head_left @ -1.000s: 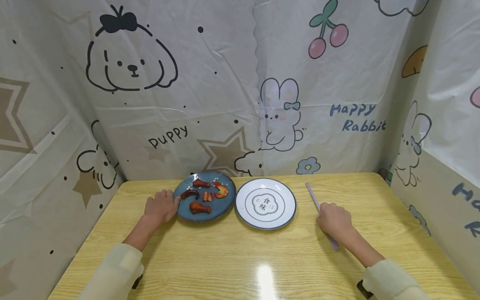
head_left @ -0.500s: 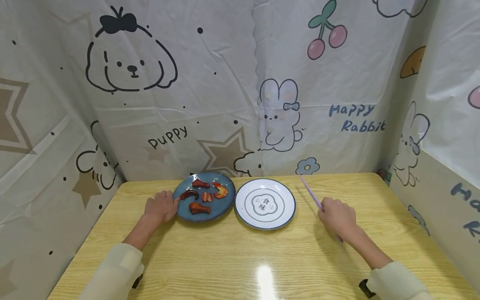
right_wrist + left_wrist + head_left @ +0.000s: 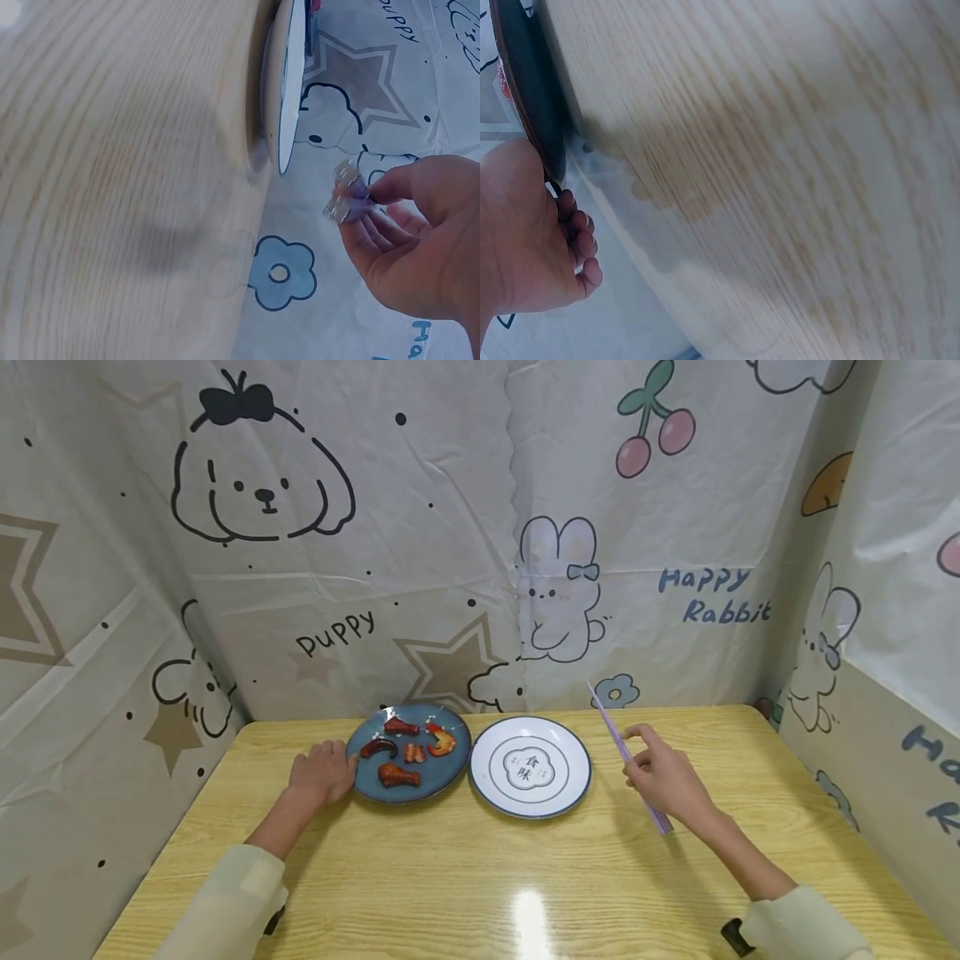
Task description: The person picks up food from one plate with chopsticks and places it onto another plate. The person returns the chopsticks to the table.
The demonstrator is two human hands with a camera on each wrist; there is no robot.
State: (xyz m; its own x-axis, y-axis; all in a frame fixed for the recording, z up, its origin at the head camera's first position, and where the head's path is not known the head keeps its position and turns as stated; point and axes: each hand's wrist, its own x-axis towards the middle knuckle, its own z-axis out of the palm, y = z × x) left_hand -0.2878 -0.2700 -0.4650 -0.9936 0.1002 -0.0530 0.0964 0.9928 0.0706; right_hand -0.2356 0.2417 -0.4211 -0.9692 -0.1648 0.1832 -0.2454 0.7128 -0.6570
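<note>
At the left, my left hand (image 3: 322, 773) holds the rim of a blue plate (image 3: 442, 785), thumb on the edge and the other fingers curled below it in the left wrist view. On that plate lie several food pieces: two drumsticks, the nearer drumstick (image 3: 400, 775) browner, a dark curved piece (image 3: 378, 748), a striped bacon-like piece (image 3: 414, 753) and a shrimp (image 3: 441, 740). Over the table at the right, my right hand (image 3: 663, 777) pinches a pair of purple chopsticks (image 3: 609, 725), tilted with thin tips raised away from me. Their blunt ends show close together in the right wrist view.
A white plate (image 3: 487, 777) with a blue rim and printed centre stands just right of the blue plate. Both are near the back edge of the wooden table (image 3: 420, 885). Patterned cloth (image 3: 420, 527) hangs behind and along both sides.
My right hand has lifted the chopsticks off the table, and its fingers have shifted to a looser pinch. The chopsticks' tips have risen and swung left. My left hand stays put.
</note>
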